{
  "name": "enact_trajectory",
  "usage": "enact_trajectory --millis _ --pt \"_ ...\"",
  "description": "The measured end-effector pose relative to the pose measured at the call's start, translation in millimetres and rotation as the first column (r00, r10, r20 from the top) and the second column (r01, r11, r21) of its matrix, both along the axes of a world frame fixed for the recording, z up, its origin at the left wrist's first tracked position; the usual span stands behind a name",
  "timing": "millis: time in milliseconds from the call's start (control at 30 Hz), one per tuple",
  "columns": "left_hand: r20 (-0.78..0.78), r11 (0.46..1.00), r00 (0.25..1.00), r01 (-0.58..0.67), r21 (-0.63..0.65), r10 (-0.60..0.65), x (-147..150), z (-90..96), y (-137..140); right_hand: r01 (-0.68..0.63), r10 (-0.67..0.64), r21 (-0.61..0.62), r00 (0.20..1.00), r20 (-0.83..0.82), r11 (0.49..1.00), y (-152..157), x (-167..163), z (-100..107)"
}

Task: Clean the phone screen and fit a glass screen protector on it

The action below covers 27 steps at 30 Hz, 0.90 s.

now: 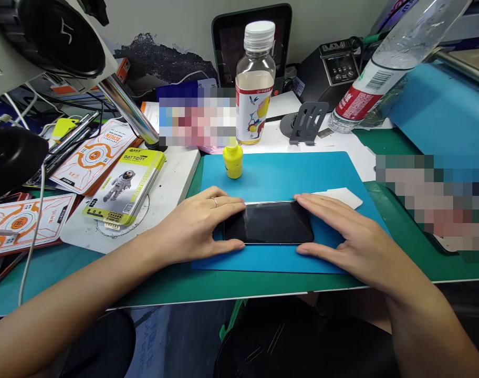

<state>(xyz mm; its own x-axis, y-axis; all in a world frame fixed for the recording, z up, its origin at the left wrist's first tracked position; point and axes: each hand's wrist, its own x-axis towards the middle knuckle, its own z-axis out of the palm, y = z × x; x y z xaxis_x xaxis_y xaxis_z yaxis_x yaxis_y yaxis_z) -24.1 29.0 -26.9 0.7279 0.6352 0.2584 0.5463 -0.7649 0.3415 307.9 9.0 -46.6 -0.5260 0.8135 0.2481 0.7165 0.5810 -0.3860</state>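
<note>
A smartphone [269,223] with a dark screen lies face up on a blue mat [294,173]. My left hand [202,223], with a ring on one finger, grips its left end, fingers along the far edge and thumb at the near edge. At the right end, my right hand [350,239] holds the phone the same way between fingertips and thumb. Behind my right fingers lies a white slip of paper [337,197]. A small yellow bottle [232,161] stands on the mat beyond my left hand.
A drink bottle [255,105] stands behind the mat, near a grey folding stand [309,123]. Another bottle [365,89] leans at the right. Boxed batteries [125,184] and screen packages [95,155] are stacked at left, by a microscope post [129,110].
</note>
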Motion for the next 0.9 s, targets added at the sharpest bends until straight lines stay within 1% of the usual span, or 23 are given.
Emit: enact_trajectory --millis 367,467,600,767,900 --pt "-0.001 1.0 1.0 -0.011 -0.022 0.011 2.6 -1.3 0.7 0.01 -0.01 -0.007 1.0 0.002 1.0 2.2 -0.1 -1.5" --pt "0.006 0.995 1.0 -0.015 -0.097 0.016 1.5 3.2 2.1 0.015 -0.015 -0.017 1.0 0.009 1.0 2.2 0.0 -0.6" --pt "0.014 0.957 0.998 -0.051 -0.285 0.057 -10.2 12.2 11.7 0.016 -0.016 -0.019 1.0 0.009 1.0 1.9 0.7 -0.2" --pt "-0.081 0.953 0.997 -0.018 -0.302 -0.007 -28.1 15.4 25.5 0.028 -0.028 -0.023 1.0 0.002 0.999 1.2 0.7 -0.8" --pt "-0.091 0.95 0.995 -0.001 -0.312 -0.029 -29.4 12.5 27.3 0.033 -0.032 -0.04 0.999 0.012 0.999 0.7 0.1 0.7"
